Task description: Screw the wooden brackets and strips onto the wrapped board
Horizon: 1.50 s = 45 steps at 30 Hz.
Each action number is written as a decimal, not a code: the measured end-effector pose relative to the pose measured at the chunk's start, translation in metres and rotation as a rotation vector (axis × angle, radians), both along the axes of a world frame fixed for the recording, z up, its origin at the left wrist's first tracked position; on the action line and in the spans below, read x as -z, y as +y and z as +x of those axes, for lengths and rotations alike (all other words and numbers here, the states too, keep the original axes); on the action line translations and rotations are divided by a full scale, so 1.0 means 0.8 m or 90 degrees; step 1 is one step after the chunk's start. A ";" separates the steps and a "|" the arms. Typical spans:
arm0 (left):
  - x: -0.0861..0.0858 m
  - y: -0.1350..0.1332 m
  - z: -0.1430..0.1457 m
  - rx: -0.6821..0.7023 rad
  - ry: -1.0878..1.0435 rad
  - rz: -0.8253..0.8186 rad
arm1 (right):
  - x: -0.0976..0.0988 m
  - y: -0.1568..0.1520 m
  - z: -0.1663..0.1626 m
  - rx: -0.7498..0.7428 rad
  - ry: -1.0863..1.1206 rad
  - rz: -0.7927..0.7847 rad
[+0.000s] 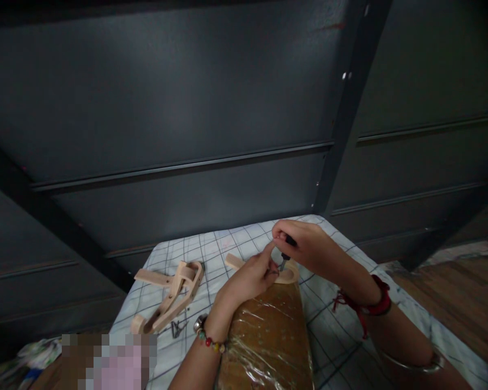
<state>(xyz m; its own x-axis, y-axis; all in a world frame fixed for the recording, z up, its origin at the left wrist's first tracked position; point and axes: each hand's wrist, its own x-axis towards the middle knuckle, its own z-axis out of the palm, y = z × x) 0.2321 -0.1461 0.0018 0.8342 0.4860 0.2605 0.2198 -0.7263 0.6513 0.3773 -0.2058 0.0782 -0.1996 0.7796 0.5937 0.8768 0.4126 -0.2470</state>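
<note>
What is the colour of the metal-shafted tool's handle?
The handle is black, seen best in the head view.

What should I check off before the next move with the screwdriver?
1. Right hand gripping the screwdriver: ok, closed around its black handle.
2. Left hand at the wooden piece: ok, lying over it; how firmly it holds, cannot tell.
3. Screwdriver tip seated: cannot tell, too small and partly hidden by fingers.
4. Left fingers well away from the shaft: not ok, they are right beside it.
5. Other wooden part out of the way: ok, apart on the cloth, left of the wrapped block.
</note>
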 end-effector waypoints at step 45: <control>-0.018 -0.005 0.005 -0.138 0.131 0.039 | -0.003 -0.008 -0.011 -0.172 -0.014 -0.147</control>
